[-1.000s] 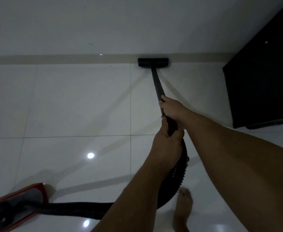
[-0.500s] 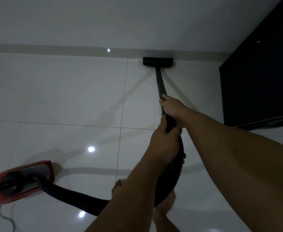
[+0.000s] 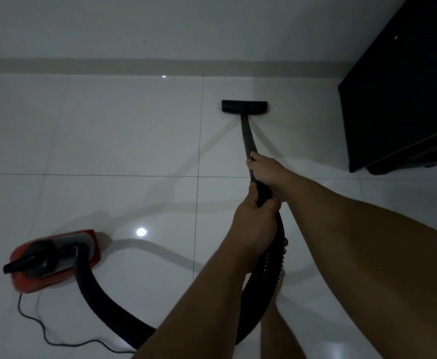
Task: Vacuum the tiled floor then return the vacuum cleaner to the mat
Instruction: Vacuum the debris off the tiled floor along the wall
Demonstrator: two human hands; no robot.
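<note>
Lower left, the red vacuum (image 3: 54, 257) sits blurred on the floor (image 3: 108, 141), its hose (image 3: 103, 304) partly hidden behind forearms. Centre, left hand (image 3: 255, 224) and right hand (image 3: 268, 171) grip the wand (image 3: 247, 136); nozzle (image 3: 244, 107) upper centre. The cabinet (image 3: 403, 99) is cut off at right.

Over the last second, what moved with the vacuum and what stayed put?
The floor nozzle has come back from the skirting toward the person, with bare tile now behind it. The red canister and its cord have come further into view. Unchanged: the right hand and the left hand still grip the wand.
</note>
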